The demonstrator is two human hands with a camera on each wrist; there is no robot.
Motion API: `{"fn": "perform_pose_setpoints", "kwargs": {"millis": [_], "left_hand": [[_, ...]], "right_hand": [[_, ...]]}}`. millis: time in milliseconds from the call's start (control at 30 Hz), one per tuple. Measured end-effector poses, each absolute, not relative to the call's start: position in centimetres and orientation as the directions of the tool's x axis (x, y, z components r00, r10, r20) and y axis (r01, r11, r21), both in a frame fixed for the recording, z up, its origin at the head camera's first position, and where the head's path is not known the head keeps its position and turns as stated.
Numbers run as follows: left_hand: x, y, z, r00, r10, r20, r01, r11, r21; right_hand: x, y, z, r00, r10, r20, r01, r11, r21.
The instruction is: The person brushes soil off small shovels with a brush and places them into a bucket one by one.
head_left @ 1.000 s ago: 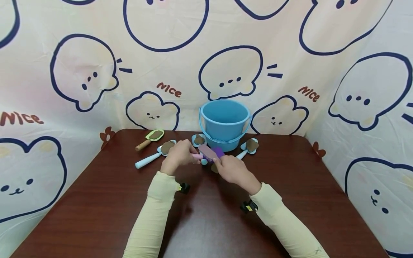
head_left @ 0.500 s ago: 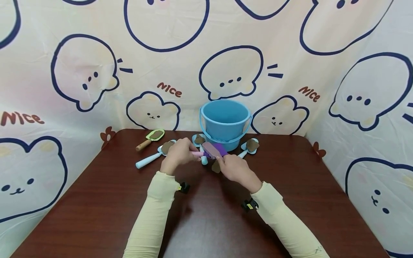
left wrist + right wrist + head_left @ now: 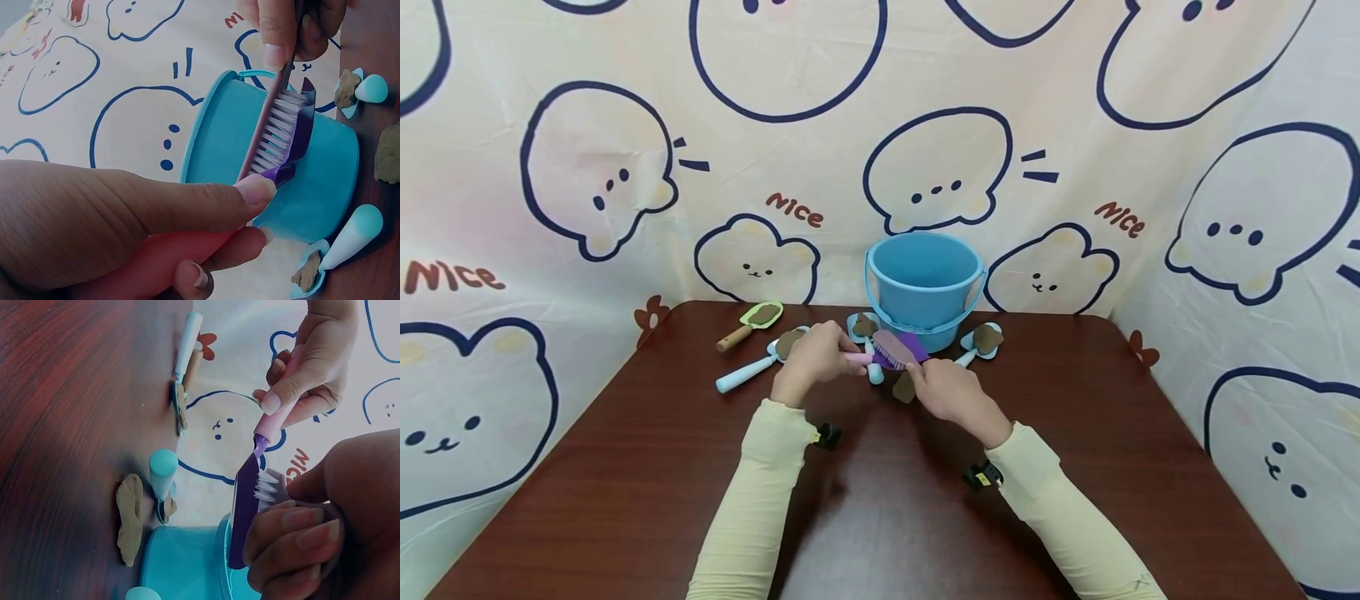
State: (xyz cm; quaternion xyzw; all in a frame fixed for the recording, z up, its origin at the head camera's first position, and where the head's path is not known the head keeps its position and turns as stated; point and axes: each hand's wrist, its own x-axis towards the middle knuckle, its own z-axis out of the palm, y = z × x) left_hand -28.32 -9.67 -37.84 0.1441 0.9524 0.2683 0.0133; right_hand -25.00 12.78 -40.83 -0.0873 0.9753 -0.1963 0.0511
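Note:
My left hand [image 3: 816,358] grips the pink handle of a toy shovel [image 3: 245,512] with a purple blade. In the left wrist view, the thumb lies along the handle close to the blade. My right hand [image 3: 955,387] holds a dusty-pink brush [image 3: 262,125], fingers curled around it. The brush's white bristles face the purple blade and meet its surface. Both tools are held over the table in front of the blue bucket [image 3: 925,300]. Part of the blade is hidden behind the brush in the head view.
Blue scoops bearing brown clay lie around the bucket: one scoop [image 3: 745,374] at left, one [image 3: 875,372] in front, another [image 3: 966,358] at right. A green scoop [image 3: 733,337] with a wooden handle sits farther left. A clay lump [image 3: 904,388] lies below the hands on the brown table [image 3: 880,517].
The brush and right hand have shifted slightly right, and the shovel blade has turned a little. More of the front scoop's handle shows. Over the last half second almost nothing has moved.

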Motion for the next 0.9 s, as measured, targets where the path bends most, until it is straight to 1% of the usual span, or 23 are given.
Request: {"fn": "perform_pose_setpoints", "kwargs": {"millis": [900], "left_hand": [[-28.3, -10.0, -38.0, -0.962, 0.271, 0.047, 0.255, 0.815, 0.52]], "right_hand": [[-25.4, 13.9, -40.8, -0.986, -0.156, -0.054, -0.13, 0.934, -0.332]]}}
